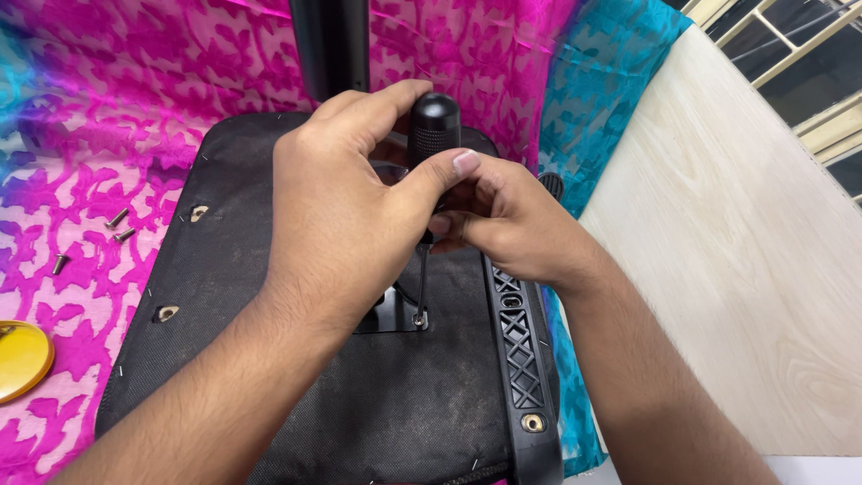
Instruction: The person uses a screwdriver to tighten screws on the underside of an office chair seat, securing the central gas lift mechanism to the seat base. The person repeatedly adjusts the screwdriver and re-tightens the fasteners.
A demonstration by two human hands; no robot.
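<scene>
Both hands, left hand point(337, 211) and right hand point(507, 220), hold the black screwdriver point(434, 135) on a screw point(418, 318); next it likely needs turning.

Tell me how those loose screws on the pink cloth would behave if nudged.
The screws look like small metal ones, so probably light and stiff. Their round shafts suggest they would roll, though the soft cloth would likely slow them. Being small and smooth, they may slip from fingers.

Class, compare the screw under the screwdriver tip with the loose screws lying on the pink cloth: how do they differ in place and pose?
The screw under the screwdriver tip sits upright in the metal plate on the black chair base; the loose screws lie on their sides on the pink cloth. The tool touches the first one; nothing touches the loose ones. Both hands, left and right, grip the screwdriver. All look like grey metal.
</scene>
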